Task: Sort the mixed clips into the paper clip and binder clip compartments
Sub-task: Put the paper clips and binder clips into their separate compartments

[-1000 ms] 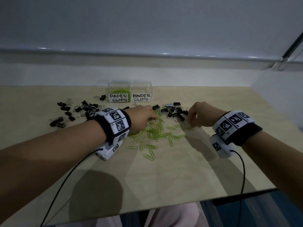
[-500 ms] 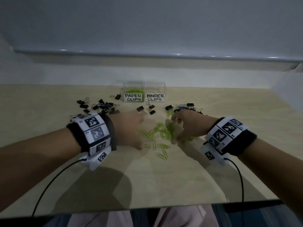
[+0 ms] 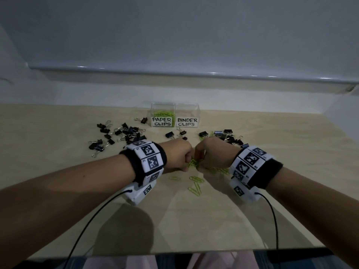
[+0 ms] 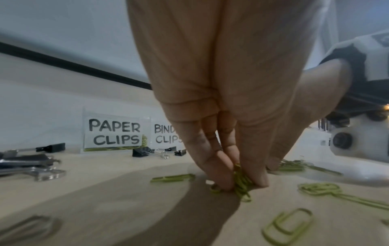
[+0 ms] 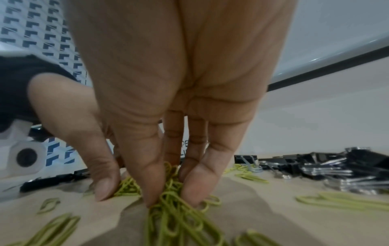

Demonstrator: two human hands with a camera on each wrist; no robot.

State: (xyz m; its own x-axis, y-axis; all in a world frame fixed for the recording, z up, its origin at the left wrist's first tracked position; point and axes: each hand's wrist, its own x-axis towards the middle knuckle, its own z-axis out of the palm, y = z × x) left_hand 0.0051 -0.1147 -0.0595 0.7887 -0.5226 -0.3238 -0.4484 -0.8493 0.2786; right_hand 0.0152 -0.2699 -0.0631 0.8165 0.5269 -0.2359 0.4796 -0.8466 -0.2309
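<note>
Green paper clips [image 3: 196, 179] lie scattered mid-table, and a bunch of them is gathered between my two hands. My left hand [image 3: 181, 157] [image 4: 240, 183] pinches a small clump of green paper clips [image 4: 242, 183] against the table. My right hand [image 3: 208, 154] [image 5: 168, 196] curls its fingers round a bigger heap of paper clips [image 5: 174, 204]. Two clear boxes stand at the back: the one labelled PAPER CLIPS [image 3: 162, 121] [image 4: 114, 134] holds green clips, and beside it on the right is the one labelled BINDER CLIPS [image 3: 187, 121]. Black binder clips lie in a left group [image 3: 120, 135] and a right group [image 3: 227, 135] [image 5: 328, 168].
A few single binder clips [image 3: 175, 133] lie just before the boxes. The wooden table [image 3: 174, 220] ends at a front edge near my lap and meets a white wall behind the boxes. Wrist-band cables trail over the near part of the table.
My hands have swept inward from either side of the paper clip spread and now meet, raking the green clips into a bunch between them. The head view shifted left.
</note>
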